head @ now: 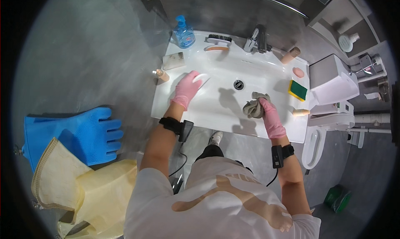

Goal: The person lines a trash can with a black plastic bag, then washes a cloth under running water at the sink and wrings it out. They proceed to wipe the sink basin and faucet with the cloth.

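Both hands wear thin pink gloves above a white washbasin [215, 114]. My left hand [186, 88] grips a white object [201, 78], perhaps a dish or a small tool, over the basin's left part. In my right hand [271, 117] is a bunched grey cloth [253, 109], right of the metal drain [238, 84]. A pump bottle of blue liquid soap [184, 34], a black-bristled brush [219, 38] and a chrome faucet [254, 40] stand along the back rim. On the right rim lie a green and yellow sponge [298, 90] and a pink bar of soap [298, 72].
Small bottles stand at the left rim [162, 75] and right rim [290, 55]. Blue rubber gloves [90, 135] and pale yellow gloves [103, 195] hang at the left. A toilet [331, 114] adjoins the basin's right side; a green bin [337, 198] is lower right.
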A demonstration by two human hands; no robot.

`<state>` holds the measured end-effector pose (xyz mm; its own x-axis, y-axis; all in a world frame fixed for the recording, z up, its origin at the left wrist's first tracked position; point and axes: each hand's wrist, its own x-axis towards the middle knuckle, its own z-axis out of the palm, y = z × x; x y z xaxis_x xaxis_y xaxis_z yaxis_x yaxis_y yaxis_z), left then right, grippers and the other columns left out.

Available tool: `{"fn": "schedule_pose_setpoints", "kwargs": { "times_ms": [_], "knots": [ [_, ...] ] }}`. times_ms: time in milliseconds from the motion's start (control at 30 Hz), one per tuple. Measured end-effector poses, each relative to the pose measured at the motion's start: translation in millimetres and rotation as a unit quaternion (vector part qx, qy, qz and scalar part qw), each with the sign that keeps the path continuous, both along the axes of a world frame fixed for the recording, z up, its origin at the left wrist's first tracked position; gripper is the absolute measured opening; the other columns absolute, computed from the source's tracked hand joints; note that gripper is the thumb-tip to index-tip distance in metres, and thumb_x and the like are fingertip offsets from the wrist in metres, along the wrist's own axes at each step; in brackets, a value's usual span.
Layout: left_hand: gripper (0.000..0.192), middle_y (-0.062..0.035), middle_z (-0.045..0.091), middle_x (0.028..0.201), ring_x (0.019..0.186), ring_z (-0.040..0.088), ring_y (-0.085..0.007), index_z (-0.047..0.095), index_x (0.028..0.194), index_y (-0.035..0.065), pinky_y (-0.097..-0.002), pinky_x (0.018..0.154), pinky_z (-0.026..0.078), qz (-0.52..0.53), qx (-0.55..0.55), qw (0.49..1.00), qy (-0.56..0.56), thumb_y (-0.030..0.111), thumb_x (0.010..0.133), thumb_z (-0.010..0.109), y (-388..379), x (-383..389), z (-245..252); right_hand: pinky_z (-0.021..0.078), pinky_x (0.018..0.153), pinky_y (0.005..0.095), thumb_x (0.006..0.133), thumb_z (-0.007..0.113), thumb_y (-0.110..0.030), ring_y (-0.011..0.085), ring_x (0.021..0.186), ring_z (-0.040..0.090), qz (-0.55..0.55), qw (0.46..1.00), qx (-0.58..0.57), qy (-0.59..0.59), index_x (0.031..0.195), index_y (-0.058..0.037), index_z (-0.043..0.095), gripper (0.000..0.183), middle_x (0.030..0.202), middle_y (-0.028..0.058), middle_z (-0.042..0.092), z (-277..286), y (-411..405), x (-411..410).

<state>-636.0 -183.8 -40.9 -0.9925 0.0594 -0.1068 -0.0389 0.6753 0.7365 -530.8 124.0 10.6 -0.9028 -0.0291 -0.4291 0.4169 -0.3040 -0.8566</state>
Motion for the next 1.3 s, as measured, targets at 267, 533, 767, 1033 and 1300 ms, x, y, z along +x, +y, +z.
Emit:
{"fn": "schedule_pose_setpoints", "kwargs": {
  "times_ms": [267, 533, 767, 1033, 1300],
  "knots": [
    [0.034, -0.0128, 0.064, 0.092, 0.081, 0.063, -0.0244, 0.055, 0.110, 0.0056, -0.0350, 0.071, 0.050, -0.029, 0.077, 0.984, -0.159, 0.027, 0.084, 0.059, 65.6, -22.3, -30.4, 0.0466, 0.078, 0.0300, 0.093, 0.056, -0.033, 0.0158, 0.086, 0.059, 0.009, 0.973, 0.230, 0.026, 0.115, -0.0041, 0.061, 0.036, 0.095, 0.0052, 0.065, -27.8, -6.7, -3.9],
    [0.032, -0.0090, 0.059, 0.111, 0.092, 0.064, -0.0199, 0.049, 0.124, 0.0024, -0.0326, 0.065, 0.057, -0.022, 0.386, 0.881, -0.274, 0.013, 0.094, 0.046, 138.7, 8.3, -6.3, 0.0406, 0.096, 0.0324, 0.094, 0.052, -0.027, 0.0295, 0.110, 0.054, 0.037, 0.961, 0.139, 0.236, 0.129, -0.0052, 0.048, 0.042, 0.123, 0.0183, 0.053, -60.9, -41.4, -62.8],
    [0.030, -0.0082, 0.059, 0.112, 0.101, 0.059, -0.0191, 0.050, 0.125, 0.0042, -0.0322, 0.086, 0.050, 0.064, 0.574, 0.767, -0.278, 0.014, 0.097, 0.042, 114.2, -7.2, -30.8, 0.0374, 0.099, 0.0285, 0.089, 0.058, -0.016, 0.0263, 0.114, 0.050, 0.136, 0.889, 0.315, 0.302, 0.136, -0.0023, 0.040, 0.052, 0.132, 0.0167, 0.046, -32.8, -46.0, -20.4],
    [0.032, -0.0064, 0.056, 0.118, 0.110, 0.052, -0.0175, 0.049, 0.128, 0.0090, -0.0332, 0.092, 0.045, 0.096, 0.464, 0.859, -0.195, 0.014, 0.100, 0.036, 111.1, -0.9, -11.1, 0.0448, 0.084, 0.0267, 0.087, 0.061, -0.023, 0.0141, 0.089, 0.058, -0.005, 0.989, 0.122, 0.088, 0.111, 0.0006, 0.059, 0.034, 0.094, 0.0048, 0.063, -66.9, -14.1, 6.1],
    [0.033, -0.0048, 0.053, 0.120, 0.111, 0.052, -0.0164, 0.045, 0.130, 0.0127, -0.0319, 0.092, 0.045, 0.011, 0.519, 0.831, -0.199, 0.021, 0.099, 0.040, 128.7, 20.7, 8.0, 0.0436, 0.092, 0.0281, 0.100, 0.041, -0.031, 0.0131, 0.107, 0.054, -0.073, 0.971, -0.215, 0.077, 0.129, -0.0051, 0.049, 0.040, 0.119, 0.0047, 0.057, -13.5, -54.6, -46.8]
  ]
}}
